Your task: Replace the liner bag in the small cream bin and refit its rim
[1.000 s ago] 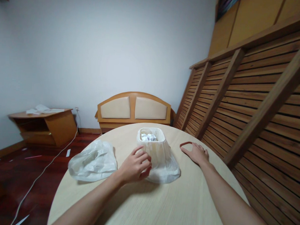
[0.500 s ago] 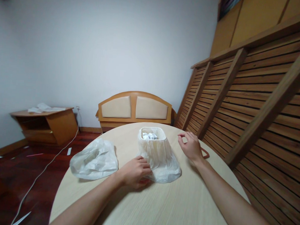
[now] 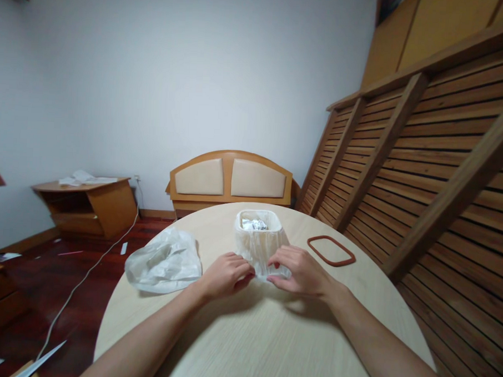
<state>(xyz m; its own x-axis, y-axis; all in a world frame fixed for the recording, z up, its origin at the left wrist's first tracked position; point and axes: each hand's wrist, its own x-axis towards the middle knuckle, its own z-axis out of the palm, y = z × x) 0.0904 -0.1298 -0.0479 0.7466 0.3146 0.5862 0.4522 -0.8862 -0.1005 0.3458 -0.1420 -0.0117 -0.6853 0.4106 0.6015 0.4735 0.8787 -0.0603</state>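
Note:
A small pale bin (image 3: 244, 213) with rounded corners stands upright on the round table, crumpled silver foil (image 3: 254, 225) showing inside it. A thin white plastic bag (image 3: 255, 252) lines the bin, folded over its rim and draped down the outside. My left hand (image 3: 230, 273) is closed on the bag's loose lower edge, at the near left of the bin. At the near right, my right hand (image 3: 300, 271) has its thumb and curved fingers apart around part of the bag, touching it. My fingers hide some of the lower bag.
Another crumpled white plastic bag (image 3: 167, 262) lies to the left on the round table (image 3: 265, 345). A brown rounded frame (image 3: 331, 251) lies on the right. Beyond are a headboard (image 3: 228, 196), a low cabinet (image 3: 108, 213) and a leaning slatted wooden panel (image 3: 402, 178).
My right hand has moved left from above the brown frame to the bag's near side, uncovering the frame. The bag's spread lower edge is now drawn in between my hands.

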